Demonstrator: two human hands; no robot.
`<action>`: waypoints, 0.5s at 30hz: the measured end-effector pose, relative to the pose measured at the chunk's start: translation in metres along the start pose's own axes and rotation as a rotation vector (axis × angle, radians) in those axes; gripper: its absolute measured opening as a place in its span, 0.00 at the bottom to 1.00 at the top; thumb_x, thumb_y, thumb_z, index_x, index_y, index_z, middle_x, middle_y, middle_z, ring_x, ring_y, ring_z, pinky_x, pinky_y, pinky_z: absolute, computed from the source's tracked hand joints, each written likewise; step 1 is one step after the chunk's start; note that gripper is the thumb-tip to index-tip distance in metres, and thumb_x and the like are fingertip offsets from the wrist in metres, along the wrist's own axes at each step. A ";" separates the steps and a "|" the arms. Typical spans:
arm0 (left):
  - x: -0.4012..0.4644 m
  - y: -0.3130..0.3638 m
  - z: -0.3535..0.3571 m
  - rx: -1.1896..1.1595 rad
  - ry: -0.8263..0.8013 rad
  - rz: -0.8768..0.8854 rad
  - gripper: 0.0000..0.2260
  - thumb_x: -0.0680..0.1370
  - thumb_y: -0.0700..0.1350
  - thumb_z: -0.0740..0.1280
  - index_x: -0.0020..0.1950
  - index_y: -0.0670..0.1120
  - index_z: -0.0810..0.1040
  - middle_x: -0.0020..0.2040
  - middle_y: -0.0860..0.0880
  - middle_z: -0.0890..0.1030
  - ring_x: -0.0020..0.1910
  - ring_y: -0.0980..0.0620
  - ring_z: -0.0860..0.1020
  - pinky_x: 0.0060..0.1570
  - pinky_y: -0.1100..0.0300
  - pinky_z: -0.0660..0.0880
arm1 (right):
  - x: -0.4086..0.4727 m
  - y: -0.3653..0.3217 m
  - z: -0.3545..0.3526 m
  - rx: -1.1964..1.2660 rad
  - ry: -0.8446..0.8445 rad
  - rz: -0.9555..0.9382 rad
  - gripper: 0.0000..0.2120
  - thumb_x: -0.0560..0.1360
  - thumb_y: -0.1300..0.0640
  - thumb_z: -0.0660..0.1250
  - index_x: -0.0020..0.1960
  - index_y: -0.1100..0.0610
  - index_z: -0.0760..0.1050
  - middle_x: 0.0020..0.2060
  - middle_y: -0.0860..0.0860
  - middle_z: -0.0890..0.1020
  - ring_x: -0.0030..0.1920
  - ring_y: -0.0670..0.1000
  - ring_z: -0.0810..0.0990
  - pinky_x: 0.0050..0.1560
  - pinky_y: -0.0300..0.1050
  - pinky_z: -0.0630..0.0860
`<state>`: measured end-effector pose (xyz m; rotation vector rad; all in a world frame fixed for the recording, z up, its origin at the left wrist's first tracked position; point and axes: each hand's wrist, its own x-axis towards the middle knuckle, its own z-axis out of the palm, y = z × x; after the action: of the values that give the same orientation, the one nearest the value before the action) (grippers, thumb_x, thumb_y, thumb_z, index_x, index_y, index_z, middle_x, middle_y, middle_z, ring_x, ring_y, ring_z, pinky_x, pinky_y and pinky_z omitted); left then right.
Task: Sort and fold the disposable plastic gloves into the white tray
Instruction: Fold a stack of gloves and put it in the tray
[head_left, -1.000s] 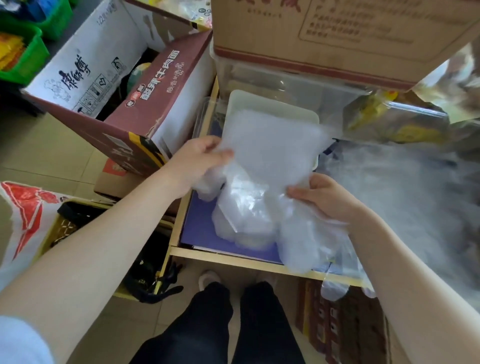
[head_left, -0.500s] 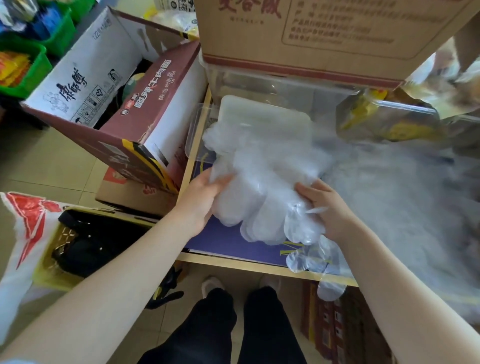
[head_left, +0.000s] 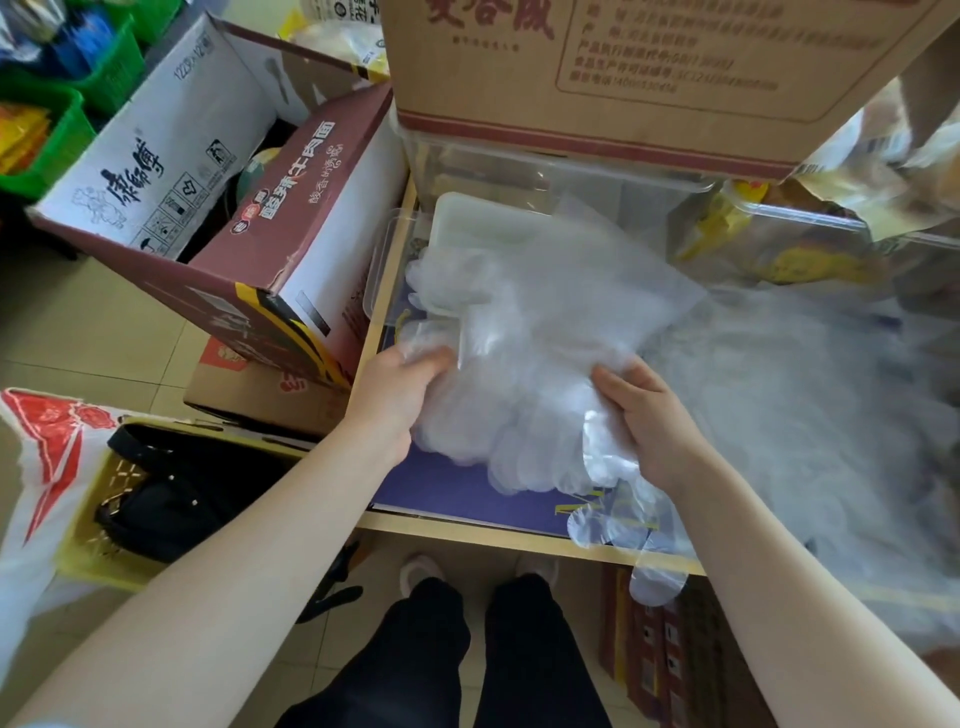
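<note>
Mid-task: left hand (head_left: 402, 395) and right hand (head_left: 649, 421) each grip closed on a glove stack (head_left: 524, 364) near the worktop's (head_left: 467, 525) front edge, overlapping the white tray (head_left: 467, 218) behind. Big loose glove pile (head_left: 810, 415) toward the right edge looks unsorted; tray contents unclear.

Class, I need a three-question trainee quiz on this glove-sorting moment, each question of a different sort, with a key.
1. True or false: the white tray lies beyond the held gloves.
2. Which hands grip the gloves? A left only; B right only; C both.
3. Fill in: loose gloves are heaped on the person's ___ side.

Key: 1 true. 2 C: the left hand and the right hand both hold the stack. 3 right: see the glove pile.
</note>
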<state>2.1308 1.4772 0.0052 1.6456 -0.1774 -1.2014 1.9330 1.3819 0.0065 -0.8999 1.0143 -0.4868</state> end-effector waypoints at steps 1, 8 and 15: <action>0.000 -0.002 -0.001 -0.047 -0.006 0.002 0.06 0.75 0.45 0.69 0.51 0.47 0.82 0.46 0.48 0.85 0.48 0.48 0.82 0.51 0.50 0.78 | -0.001 -0.002 0.000 0.057 0.014 0.011 0.09 0.79 0.64 0.57 0.49 0.57 0.76 0.35 0.49 0.84 0.33 0.46 0.82 0.34 0.37 0.78; 0.003 0.013 -0.001 -0.281 -0.234 0.002 0.09 0.80 0.40 0.60 0.56 0.43 0.77 0.48 0.47 0.84 0.47 0.51 0.83 0.45 0.58 0.80 | -0.019 -0.025 -0.001 -0.097 -0.188 -0.096 0.09 0.58 0.38 0.76 0.32 0.41 0.83 0.32 0.37 0.83 0.35 0.34 0.80 0.39 0.28 0.75; -0.004 0.029 -0.001 -0.360 -0.254 -0.060 0.14 0.82 0.46 0.53 0.49 0.45 0.77 0.38 0.49 0.83 0.39 0.52 0.81 0.36 0.63 0.76 | -0.024 -0.049 -0.007 -0.167 -0.296 -0.092 0.19 0.69 0.54 0.55 0.37 0.57 0.84 0.39 0.54 0.85 0.41 0.51 0.81 0.45 0.40 0.76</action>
<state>2.1418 1.4668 0.0305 1.1931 -0.0646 -1.3971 1.9177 1.3690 0.0579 -1.1350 0.7526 -0.3358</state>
